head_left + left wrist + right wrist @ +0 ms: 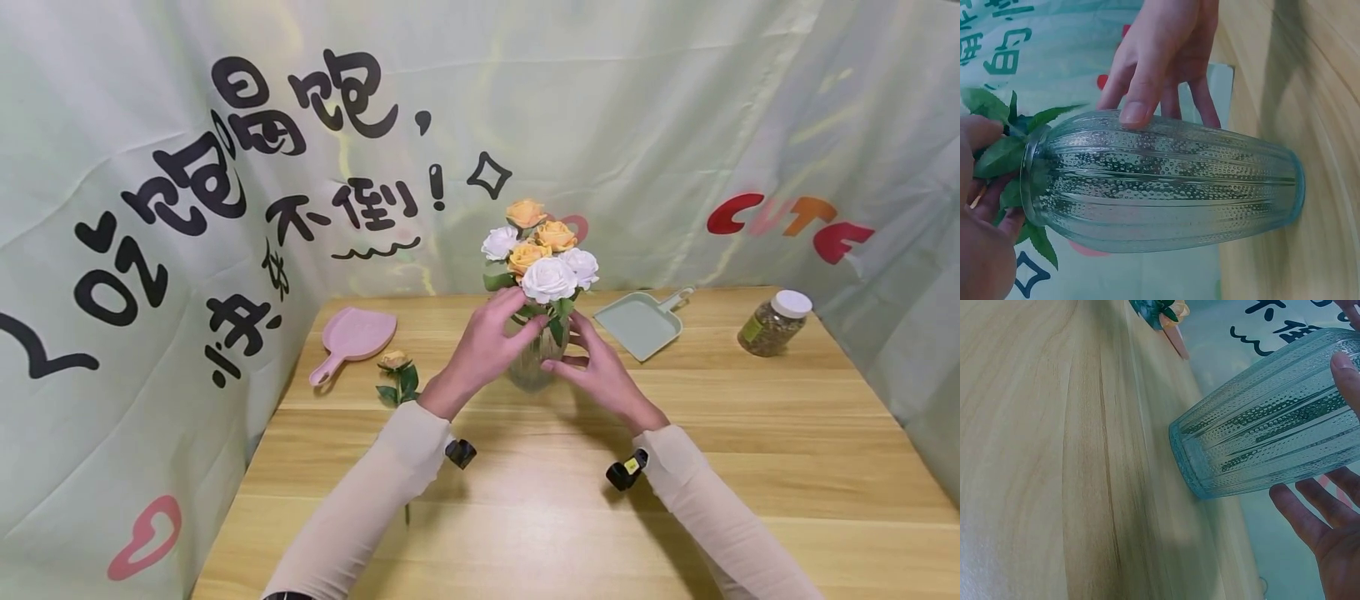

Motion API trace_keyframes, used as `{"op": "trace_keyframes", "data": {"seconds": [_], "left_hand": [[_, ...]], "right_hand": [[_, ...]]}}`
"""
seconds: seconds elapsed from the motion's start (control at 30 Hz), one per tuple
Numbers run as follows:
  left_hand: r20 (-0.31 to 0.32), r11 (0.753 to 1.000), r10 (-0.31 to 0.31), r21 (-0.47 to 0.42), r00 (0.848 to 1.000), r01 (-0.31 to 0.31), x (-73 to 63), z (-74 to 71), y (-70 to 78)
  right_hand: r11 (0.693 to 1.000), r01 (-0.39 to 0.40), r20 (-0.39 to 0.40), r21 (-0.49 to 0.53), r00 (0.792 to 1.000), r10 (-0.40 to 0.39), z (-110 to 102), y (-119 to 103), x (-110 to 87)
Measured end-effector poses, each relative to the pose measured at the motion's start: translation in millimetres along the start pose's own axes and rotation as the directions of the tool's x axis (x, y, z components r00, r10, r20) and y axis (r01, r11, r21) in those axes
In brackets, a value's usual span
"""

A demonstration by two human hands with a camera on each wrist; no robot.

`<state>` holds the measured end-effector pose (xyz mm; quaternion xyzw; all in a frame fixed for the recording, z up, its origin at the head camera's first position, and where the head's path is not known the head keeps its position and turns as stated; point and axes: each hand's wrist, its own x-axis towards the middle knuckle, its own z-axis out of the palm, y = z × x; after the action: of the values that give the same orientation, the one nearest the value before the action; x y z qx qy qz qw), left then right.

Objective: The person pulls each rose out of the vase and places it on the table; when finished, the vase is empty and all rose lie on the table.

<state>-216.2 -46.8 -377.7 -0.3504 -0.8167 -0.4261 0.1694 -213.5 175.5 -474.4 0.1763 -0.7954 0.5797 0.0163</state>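
Observation:
A ribbed clear glass vase [531, 375] stands upright on the table, holding a bunch of artificial white roses [550, 279] and orange roses [557, 236]. At the vase's mouth, my left hand [491, 342] holds the stems and leaves, its fingers reaching in among the green leaves [1000, 156] just above the rim. My right hand [603, 375] is around the vase's right side, with the thumb on the near face and the fingers behind, as the right wrist view of the vase [1266, 419] shows. Leaves and blooms partly hide the left fingertips.
A single orange rose [395, 361] lies left of the vase, its stem passing beneath my left forearm. Behind it is a pink dustpan [360, 333]. Right of the vase are a grey-green dustpan [637, 325] and a white-lidded jar [775, 323]. Printed fabric [637, 125] hangs around the table.

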Motion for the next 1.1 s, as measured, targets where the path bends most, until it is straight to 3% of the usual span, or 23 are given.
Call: {"op": "trace_keyframes", "data": {"seconds": [0.3,0.43,0.57,0.83,0.9,1.03,1.1], "left_hand": [[-0.142,0.988,0.095,-0.104,0.985,-0.11,8.6,-9.7,13.5],[-0.215,0.975,0.126,-0.151,0.968,-0.161,13.7,-16.4,19.0],[-0.305,0.968,0.12,-0.174,0.945,-0.179,19.4,-27.0,26.7],[-0.448,0.958,0.025,-0.244,0.894,-0.149,37.3,-75.0,49.6],[-0.477,0.94,-0.015,-0.307,0.879,-0.15,39.8,-89.5,53.0],[-0.537,0.892,-0.032,-0.396,0.843,-0.218,39.9,-116.7,54.4],[-0.544,0.887,-0.026,-0.4,0.839,-0.232,36.2,-126.1,51.3]], "right_hand": [[1.0,-0.016,0.0,-0.005,1.0,0.016,-1.0,0.4,-0.1],[1.0,-0.027,-0.002,-0.013,1.0,0.027,-1.4,1.0,-0.2],[0.999,-0.037,-0.002,-0.012,0.999,0.037,-0.8,1.3,-0.4],[0.998,-0.052,-0.002,-0.017,0.999,0.052,-0.2,-1.6,-0.9],[0.998,-0.054,-0.002,-0.02,0.999,0.054,-0.1,-1.8,-1.0],[0.998,-0.052,0.0,-0.026,0.999,0.052,0.0,-2.1,-1.1],[0.998,-0.056,-0.002,-0.031,0.998,0.056,-0.5,-2.6,-1.6]]}}
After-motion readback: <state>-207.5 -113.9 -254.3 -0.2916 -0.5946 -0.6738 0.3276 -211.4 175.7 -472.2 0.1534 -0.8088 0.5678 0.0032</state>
